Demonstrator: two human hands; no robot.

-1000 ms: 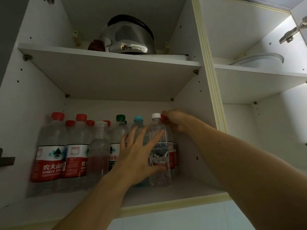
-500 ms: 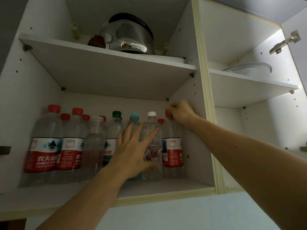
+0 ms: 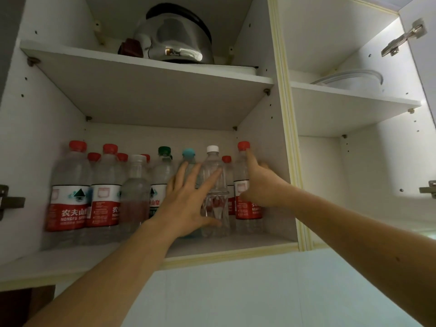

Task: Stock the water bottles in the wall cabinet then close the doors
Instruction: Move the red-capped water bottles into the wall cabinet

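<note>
Several water bottles stand in a row on the lower shelf (image 3: pixel 236 246) of the open wall cabinet, most with red caps and red labels. My left hand (image 3: pixel 188 197) lies flat with spread fingers against a clear white-capped bottle (image 3: pixel 215 208) and a blue-capped bottle (image 3: pixel 188 154) beside it. My right hand (image 3: pixel 262 185) rests against the rightmost red-capped bottle (image 3: pixel 245 208), its forefinger stretched up to just under the cap. Neither hand grips a bottle.
A shiny steel kettle (image 3: pixel 174 36) sits on the upper shelf. The right compartment holds a glass lid (image 3: pixel 351 77) on its upper shelf. Door hinges (image 3: pixel 401 41) show at the right edge, and another hinge (image 3: pixel 9 201) at the left. White tiled wall lies below the cabinet.
My right hand let go of the rightmost bottle's cap and dropped to its side, forefinger pointing up. My left hand stays flat on the clear bottle.
</note>
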